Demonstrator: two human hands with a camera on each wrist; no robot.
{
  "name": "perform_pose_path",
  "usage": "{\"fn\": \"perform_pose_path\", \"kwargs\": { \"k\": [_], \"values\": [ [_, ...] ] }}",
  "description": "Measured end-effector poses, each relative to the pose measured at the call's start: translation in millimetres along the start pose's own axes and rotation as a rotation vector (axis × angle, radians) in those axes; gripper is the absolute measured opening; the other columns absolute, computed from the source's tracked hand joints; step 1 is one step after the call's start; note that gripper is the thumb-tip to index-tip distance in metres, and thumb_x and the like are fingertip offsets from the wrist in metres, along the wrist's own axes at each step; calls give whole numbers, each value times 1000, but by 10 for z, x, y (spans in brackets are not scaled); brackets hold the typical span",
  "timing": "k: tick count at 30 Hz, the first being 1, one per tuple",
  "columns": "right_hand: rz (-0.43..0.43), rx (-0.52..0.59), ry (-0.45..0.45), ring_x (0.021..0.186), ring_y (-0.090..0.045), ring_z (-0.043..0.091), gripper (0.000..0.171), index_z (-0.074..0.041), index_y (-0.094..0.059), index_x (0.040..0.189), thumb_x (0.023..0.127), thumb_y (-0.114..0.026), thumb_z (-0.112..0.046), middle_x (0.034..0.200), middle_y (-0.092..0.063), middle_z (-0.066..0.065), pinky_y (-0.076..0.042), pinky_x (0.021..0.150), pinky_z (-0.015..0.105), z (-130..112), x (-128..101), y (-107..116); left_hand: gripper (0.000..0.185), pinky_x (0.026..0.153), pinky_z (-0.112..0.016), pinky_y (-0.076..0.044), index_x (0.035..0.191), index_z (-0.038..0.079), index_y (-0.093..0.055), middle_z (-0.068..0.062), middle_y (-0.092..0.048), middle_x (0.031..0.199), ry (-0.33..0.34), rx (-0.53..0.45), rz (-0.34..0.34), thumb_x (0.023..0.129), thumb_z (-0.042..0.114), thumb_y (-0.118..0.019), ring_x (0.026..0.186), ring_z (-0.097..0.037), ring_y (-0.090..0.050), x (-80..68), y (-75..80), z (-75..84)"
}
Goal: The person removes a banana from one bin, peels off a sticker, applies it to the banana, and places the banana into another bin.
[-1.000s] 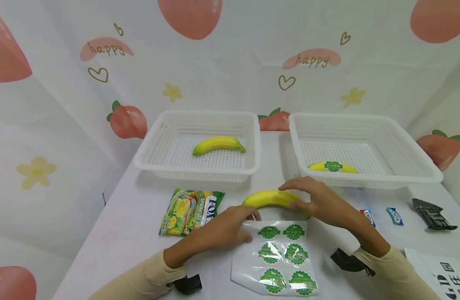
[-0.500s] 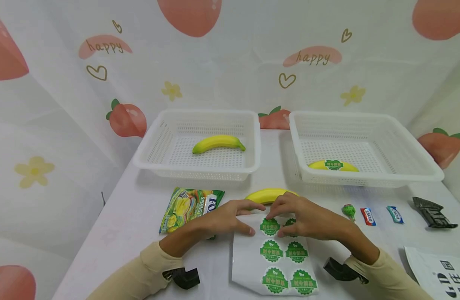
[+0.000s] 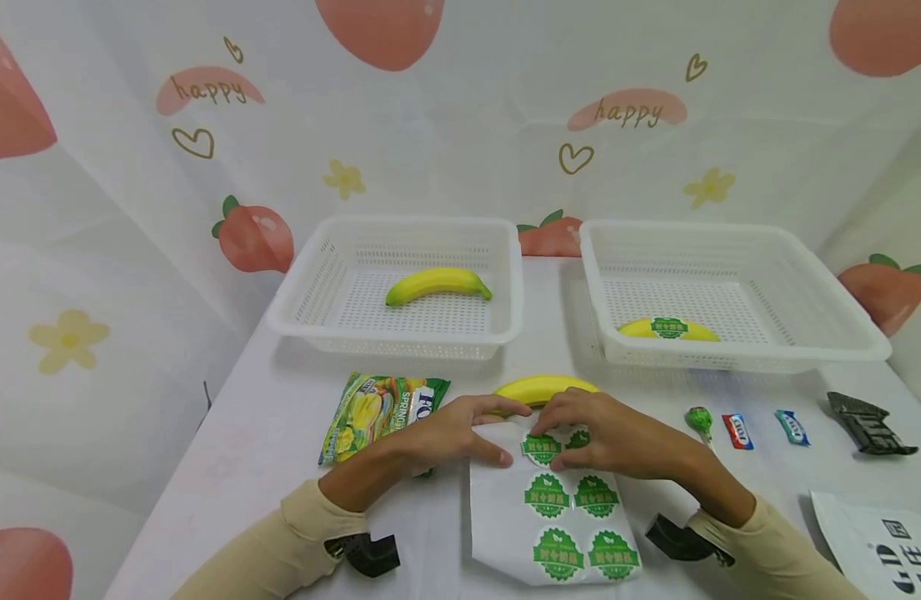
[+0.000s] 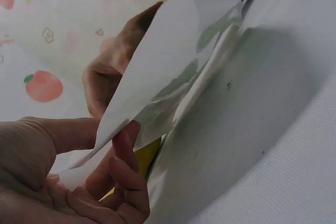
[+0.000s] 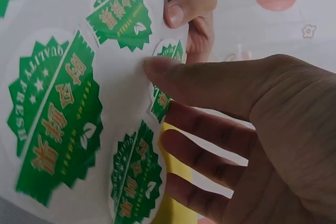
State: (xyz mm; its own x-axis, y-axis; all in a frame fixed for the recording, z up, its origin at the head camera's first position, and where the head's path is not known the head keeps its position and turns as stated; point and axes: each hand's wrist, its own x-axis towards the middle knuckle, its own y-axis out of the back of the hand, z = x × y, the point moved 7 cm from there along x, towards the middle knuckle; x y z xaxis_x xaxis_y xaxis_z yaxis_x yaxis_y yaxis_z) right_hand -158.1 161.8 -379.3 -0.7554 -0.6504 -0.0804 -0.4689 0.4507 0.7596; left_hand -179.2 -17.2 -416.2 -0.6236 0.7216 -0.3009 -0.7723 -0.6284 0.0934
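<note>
A white sheet of round green stickers (image 3: 498,521) lies in front of me, its far end lifted and bent. My left hand (image 3: 448,429) pinches its far left corner, thumb on one face and fingers behind, as the left wrist view shows. My right hand (image 3: 621,435) grips the far end at a top sticker (image 3: 538,448); in the right wrist view its thumb (image 5: 210,82) lies over the printed face and its fingers reach behind the edge. A yellow banana (image 3: 543,388) lies just beyond the sheet, partly hidden by both hands.
A white basket (image 3: 317,342) at the back left holds a banana (image 3: 437,286). The right basket (image 3: 805,358) holds a stickered banana (image 3: 700,331). A green snack bag (image 3: 362,417) lies left; a lollipop (image 3: 698,419), wrapped candies (image 3: 738,432), a black packet (image 3: 868,423) and white bag (image 3: 865,533) lie right.
My right hand has left the banana and moved left and nearer to the sheet's far end. My left hand has shifted slightly right along its corner. The sheet now tilts up more.
</note>
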Motion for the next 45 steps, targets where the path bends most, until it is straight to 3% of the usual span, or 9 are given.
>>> {"fn": "perform_pose_path", "kwargs": {
  "k": [7, 14, 23, 26, 32, 38, 41, 43, 45],
  "values": [
    [-3, 22, -30, 116, -58, 12, 37, -33, -75, 122, 88, -88, -39, 123, -67, -17, -49, 106, 40, -7, -20, 18, 63, 87, -29, -59, 149, 11, -57, -9, -75, 124, 4, -153, -48, 90, 1, -78, 100, -18, -74, 0, -16, -16],
    [10, 63, -44, 111, -58, 16, 33, -30, -70, 115, 88, -87, -40, 117, -67, -14, -51, 101, 40, -18, -32, 35, 59, 86, -28, -59, 146, 9, -59, -8, -76, 119, 12, -182, -46, 90, 1, -78, 97, -17, -74, 2, -21, -8],
    [31, 27, 71, 108, -60, 9, 15, -34, -72, 103, 94, -82, -28, 112, -67, -19, -53, 101, 37, -42, -9, 11, 55, 85, -28, -57, 142, 8, -61, -9, -62, 135, 31, -201, -25, 90, 2, -79, 98, -17, -70, 8, -18, -22],
    [35, 7, 98, 108, -62, 6, 11, -33, -74, 99, 98, -78, -22, 113, -69, -18, -54, 100, 36, -42, -18, 35, 53, 93, -32, -55, 138, 13, -66, -7, -62, 136, 19, -106, 10, 88, 5, -82, 106, -18, -67, 19, 14, -28],
    [107, -22, 141, 108, -65, 7, 12, -27, -74, 96, 98, -76, -15, 114, -72, -12, -57, 96, 38, -65, -62, 148, 42, 117, -48, -39, 124, 24, -74, 6, -68, 135, -80, 278, 64, 86, 15, -87, 132, -19, -55, 1, 42, 46],
    [219, -58, 167, 100, -63, 5, 15, -23, -74, 97, 94, -78, -9, 107, -72, -9, -58, 92, 40, -115, -115, 262, 25, 111, -41, -46, 118, 23, -79, 13, -72, 127, -133, 515, 94, 95, 34, -81, 122, -12, -61, -106, -14, 177],
    [266, -73, 210, 96, -62, 4, 17, -24, -72, 97, 93, -78, -8, 103, -70, -13, -58, 88, 38, -156, -132, 288, 31, 110, -40, -48, 116, 25, -82, 11, -73, 129, -167, 624, 140, 100, 50, -70, 123, -9, -62, -156, -62, 260],
    [292, -90, 255, 95, -61, 4, 21, -25, -71, 97, 92, -79, -7, 101, -69, -13, -57, 86, 36, -196, -145, 292, 41, 106, -39, -51, 114, 24, -83, 10, -75, 123, -186, 646, 179, 103, 57, -62, 119, -9, -64, -177, -88, 306],
    [303, -108, 291, 95, -61, 4, 22, -26, -71, 97, 92, -80, -6, 100, -69, -13, -56, 85, 33, -243, -150, 279, 48, 97, -36, -54, 111, 21, -83, 10, -77, 113, -178, 586, 202, 106, 59, -54, 109, -9, -67, -183, -106, 316]
  ]
}}
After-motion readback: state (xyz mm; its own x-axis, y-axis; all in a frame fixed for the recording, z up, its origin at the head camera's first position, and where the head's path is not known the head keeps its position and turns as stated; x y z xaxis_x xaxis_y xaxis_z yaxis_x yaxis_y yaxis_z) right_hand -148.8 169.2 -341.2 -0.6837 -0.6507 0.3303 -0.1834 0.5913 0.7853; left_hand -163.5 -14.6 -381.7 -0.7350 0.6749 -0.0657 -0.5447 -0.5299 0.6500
